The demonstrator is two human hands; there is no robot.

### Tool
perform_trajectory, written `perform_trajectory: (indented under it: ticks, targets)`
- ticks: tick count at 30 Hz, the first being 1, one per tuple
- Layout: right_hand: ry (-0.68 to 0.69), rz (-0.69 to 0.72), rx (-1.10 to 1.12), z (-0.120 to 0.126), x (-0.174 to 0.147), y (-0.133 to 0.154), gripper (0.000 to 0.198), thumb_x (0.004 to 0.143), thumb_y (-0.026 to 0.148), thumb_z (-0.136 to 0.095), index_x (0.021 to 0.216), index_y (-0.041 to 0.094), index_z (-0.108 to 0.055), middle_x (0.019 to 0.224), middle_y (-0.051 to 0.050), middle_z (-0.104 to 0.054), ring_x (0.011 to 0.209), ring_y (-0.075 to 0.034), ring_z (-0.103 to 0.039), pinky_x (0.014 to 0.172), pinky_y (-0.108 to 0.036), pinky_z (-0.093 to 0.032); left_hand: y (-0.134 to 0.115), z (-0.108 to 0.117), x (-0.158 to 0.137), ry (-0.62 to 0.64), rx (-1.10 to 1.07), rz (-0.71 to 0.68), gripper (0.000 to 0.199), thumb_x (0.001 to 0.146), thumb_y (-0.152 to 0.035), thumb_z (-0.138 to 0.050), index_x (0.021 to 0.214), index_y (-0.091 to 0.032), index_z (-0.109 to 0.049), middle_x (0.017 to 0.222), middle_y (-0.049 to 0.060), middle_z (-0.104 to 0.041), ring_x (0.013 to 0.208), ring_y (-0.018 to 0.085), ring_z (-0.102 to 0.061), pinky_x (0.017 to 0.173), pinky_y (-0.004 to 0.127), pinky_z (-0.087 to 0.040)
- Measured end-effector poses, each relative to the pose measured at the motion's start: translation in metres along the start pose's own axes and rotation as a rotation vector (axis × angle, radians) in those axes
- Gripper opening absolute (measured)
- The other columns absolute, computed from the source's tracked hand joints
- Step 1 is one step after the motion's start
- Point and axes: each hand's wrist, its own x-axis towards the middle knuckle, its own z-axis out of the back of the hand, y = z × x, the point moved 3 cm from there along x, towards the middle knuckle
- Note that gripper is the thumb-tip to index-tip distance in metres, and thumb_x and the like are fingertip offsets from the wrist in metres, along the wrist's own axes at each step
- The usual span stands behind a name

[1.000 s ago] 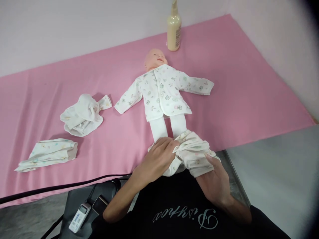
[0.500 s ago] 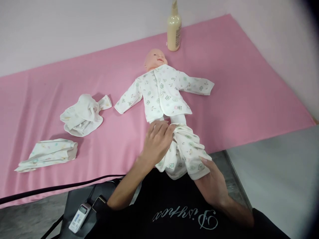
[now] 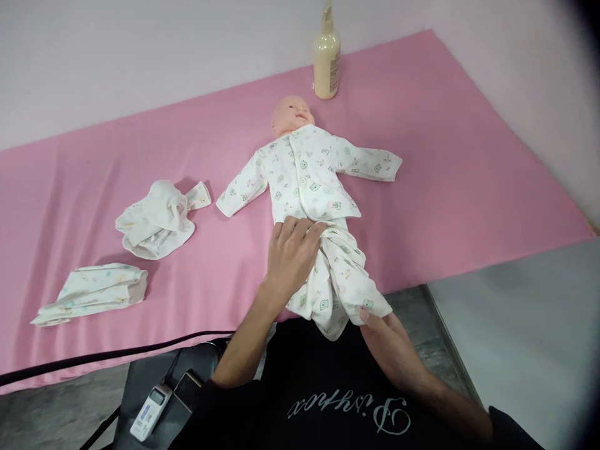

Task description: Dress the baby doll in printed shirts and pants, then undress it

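Both left hand (image 3: 291,256) and right hand (image 3: 392,347) hold the trousers (image 3: 347,269) in their fingers (image 3: 295,231); just beyond the left fingers is the doll's jacket (image 3: 307,172)

I count one doll (image 3: 290,115), one jacket (image 3: 314,172), one pair of trousers (image 3: 349,265), two hands (image 3: 291,253), one bottle (image 3: 325,67) at twelve o'clock, two cloths (image 3: 157,219) about nine, two devices (image 3: 150,412).

The trousers (image 3: 349,272) look matt cloth, the doll's head (image 3: 289,115) smooth plastic, the bottle (image 3: 325,65) glossy.
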Motion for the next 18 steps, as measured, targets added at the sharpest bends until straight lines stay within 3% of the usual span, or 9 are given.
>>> perform_trajectory:
  ticks: [5,8,11,14,18]
  targets:
    - [0.173,-0.056,-0.591,0.044,-0.007,0.048,0.042,0.079,0.028,-0.082,0.12,0.026,-0.075,0.127,-0.007,-0.071,0.123,-0.033,-0.063,0.111,-0.049,-0.044,0.006,0.005,-0.018,0.046,-0.154,0.115,0.033,0.102,-0.026,-0.046,0.133,-0.02,-0.054,0.116,0.008,-0.064,0.103,0.022,-0.054,0.092,0.039,-0.045]
    - [0.068,0.069,-0.893,0.062,0.009,0.093,0.024,0.088,0.043,-0.072,0.1,0.024,-0.08,0.102,-0.009,-0.077,0.095,-0.031,-0.072,0.091,-0.046,-0.055,0.013,0.013,-0.032,0.067,-0.35,0.272,0.045,0.101,-0.036,-0.051,0.143,-0.023,-0.045,0.13,0.008,-0.059,0.118,0.022,-0.053,0.1,0.04,-0.046]
    - [-0.117,0.292,-1.062,0.056,0.043,0.122,0.034,0.096,0.052,-0.056,0.096,0.026,-0.077,0.096,-0.006,-0.076,0.092,-0.027,-0.071,0.089,-0.045,-0.055,0.021,0.016,-0.049,0.077,-0.57,0.43,0.045,0.1,-0.04,-0.051,0.143,-0.028,-0.045,0.134,0.008,-0.058,0.116,0.021,-0.055,0.099,0.039,-0.049]
    - [0.075,0.326,-1.167,0.032,0.084,0.122,0.032,0.092,0.05,-0.062,0.114,0.028,-0.072,0.117,-0.005,-0.072,0.109,-0.027,-0.067,0.098,-0.046,-0.053,0.031,0.014,-0.065,0.034,-0.742,0.52,0.038,0.1,-0.036,-0.051,0.138,-0.03,-0.052,0.131,0.006,-0.059,0.111,0.019,-0.056,0.099,0.037,-0.048]
    - [0.417,0.246,-1.16,0.012,0.122,0.111,0.028,0.092,0.045,-0.062,0.113,0.027,-0.067,0.117,-0.005,-0.069,0.11,-0.025,-0.065,0.098,-0.045,-0.053,0.046,0.001,-0.085,0.023,-1.001,0.627,0.032,0.098,-0.027,-0.051,0.129,-0.03,-0.056,0.129,0.004,-0.059,0.113,0.017,-0.056,0.1,0.034,-0.048]
